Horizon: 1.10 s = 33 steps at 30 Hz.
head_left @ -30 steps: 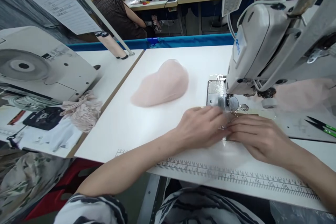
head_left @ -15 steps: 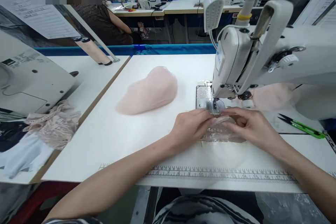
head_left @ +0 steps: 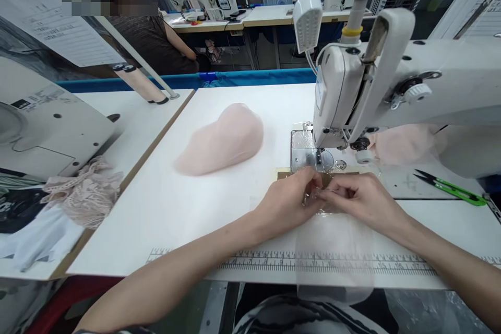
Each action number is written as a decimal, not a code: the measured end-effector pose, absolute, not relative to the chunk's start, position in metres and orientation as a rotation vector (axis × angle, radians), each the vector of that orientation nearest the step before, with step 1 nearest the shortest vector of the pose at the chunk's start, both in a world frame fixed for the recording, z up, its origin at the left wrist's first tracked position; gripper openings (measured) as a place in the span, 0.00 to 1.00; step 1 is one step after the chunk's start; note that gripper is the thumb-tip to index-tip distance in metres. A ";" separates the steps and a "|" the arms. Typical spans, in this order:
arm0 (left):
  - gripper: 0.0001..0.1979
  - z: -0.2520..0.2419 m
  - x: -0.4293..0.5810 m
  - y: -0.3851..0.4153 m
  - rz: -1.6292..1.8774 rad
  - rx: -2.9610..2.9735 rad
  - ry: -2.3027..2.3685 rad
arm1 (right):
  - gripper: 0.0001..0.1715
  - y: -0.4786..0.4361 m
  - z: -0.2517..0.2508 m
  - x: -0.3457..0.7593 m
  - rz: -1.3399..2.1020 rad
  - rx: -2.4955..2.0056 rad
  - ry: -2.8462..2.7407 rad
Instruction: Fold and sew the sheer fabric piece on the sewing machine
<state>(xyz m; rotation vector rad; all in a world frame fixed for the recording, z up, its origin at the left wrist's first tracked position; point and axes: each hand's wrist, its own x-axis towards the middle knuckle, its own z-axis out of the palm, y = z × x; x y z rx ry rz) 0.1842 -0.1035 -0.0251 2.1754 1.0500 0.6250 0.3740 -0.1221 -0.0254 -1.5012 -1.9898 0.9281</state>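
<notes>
My left hand and my right hand meet just in front of the presser foot of a white sewing machine. Both are closed, pinching the upper edge of a thin, sheer pale fabric piece between the fingertips. The fabric hangs down over the printed ruler and past the table's front edge. A metal needle plate lies beneath the foot. My fingers partly hide the pinched edge.
A pale pink sheer fabric piece lies on the white table to the left. Green-handled thread snips rest at the right. More pink fabric sits behind the needle area. A person sits beyond the blue edge.
Both hands have drawn back slightly from the presser foot toward me and come closer together. The sheer fabric now hangs lower over the table's front edge.
</notes>
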 end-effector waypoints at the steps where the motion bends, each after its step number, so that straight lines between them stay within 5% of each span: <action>1: 0.07 -0.024 0.182 -0.101 0.587 2.068 1.031 | 0.18 -0.121 -0.026 0.375 0.935 -1.502 -2.006; 13: 0.07 -0.014 0.172 -0.090 0.336 1.429 0.847 | 0.13 -0.116 -0.019 0.392 1.265 -1.443 -1.917; 22: 0.11 -0.012 0.176 -0.097 0.338 1.824 0.861 | 0.13 -0.122 -0.016 0.381 1.107 -1.322 -1.958; 33: 0.10 -0.035 0.173 -0.103 0.855 2.657 0.923 | 0.10 -0.126 -0.028 0.383 0.764 -1.225 -2.103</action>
